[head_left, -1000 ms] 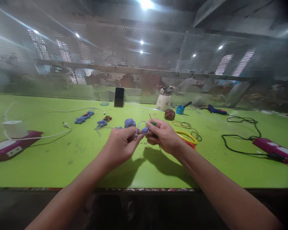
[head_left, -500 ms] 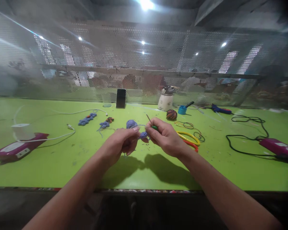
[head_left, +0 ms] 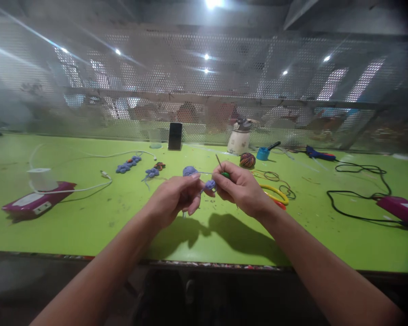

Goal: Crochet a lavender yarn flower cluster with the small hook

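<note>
Between my two hands is a small purple crochet piece [head_left: 209, 184], worked in puffy yarn. My left hand [head_left: 176, 197] is curled at its left side and holds it by the fingers, with a strand running over them. A crochet hook with a green handle [head_left: 226, 175] is gripped in my right hand [head_left: 239, 185], its thin shaft pointing up. The fingertips of that hand meet the piece's right side. Just behind my left fingers lies a purple yarn ball [head_left: 189, 170], partly hidden, and a strand stretches from it towards my right hand.
Finished purple crochet strips [head_left: 128, 165] and a smaller purple piece [head_left: 152, 173] lie to the left. Behind stand a phone [head_left: 175, 136] and a jug [head_left: 239, 137]. A multicoloured yarn ball [head_left: 247, 160], yellow ring [head_left: 276, 194], glue gun [head_left: 320, 154] and power strips [head_left: 39, 199] sit around the green table.
The view has shifted slightly, so things appear farther right. My left fingers have loosened and spread a little below the crochet piece. My right hand still holds the hook.
</note>
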A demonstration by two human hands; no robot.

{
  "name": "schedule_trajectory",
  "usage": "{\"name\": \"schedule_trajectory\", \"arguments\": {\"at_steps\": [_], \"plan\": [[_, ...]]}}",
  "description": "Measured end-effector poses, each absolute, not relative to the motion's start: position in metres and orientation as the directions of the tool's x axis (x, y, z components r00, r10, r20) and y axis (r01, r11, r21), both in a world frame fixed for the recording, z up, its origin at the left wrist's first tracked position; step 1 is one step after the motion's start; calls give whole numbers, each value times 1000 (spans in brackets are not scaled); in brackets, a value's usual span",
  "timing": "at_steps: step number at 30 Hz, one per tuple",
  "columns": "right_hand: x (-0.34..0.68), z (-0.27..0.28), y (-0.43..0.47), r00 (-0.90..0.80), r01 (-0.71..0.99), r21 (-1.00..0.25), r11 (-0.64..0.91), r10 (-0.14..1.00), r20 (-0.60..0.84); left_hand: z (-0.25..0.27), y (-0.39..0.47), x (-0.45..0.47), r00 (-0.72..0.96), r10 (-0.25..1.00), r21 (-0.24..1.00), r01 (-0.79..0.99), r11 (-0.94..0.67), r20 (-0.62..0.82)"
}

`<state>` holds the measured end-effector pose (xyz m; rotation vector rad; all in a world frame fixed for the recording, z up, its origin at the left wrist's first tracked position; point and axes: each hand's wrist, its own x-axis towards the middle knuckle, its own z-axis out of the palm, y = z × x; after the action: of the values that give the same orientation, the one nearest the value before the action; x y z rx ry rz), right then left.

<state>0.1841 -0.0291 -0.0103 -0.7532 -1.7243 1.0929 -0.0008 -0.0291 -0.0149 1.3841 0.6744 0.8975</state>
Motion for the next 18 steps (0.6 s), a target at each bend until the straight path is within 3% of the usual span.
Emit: {"name": "schedule_trajectory", "arguments": {"at_steps": [18], "plan": [[184, -15, -22, -381, -33, -925, 379, 851, 362, -14, -29, 3, 530, 846, 998, -63, -23, 53]]}}
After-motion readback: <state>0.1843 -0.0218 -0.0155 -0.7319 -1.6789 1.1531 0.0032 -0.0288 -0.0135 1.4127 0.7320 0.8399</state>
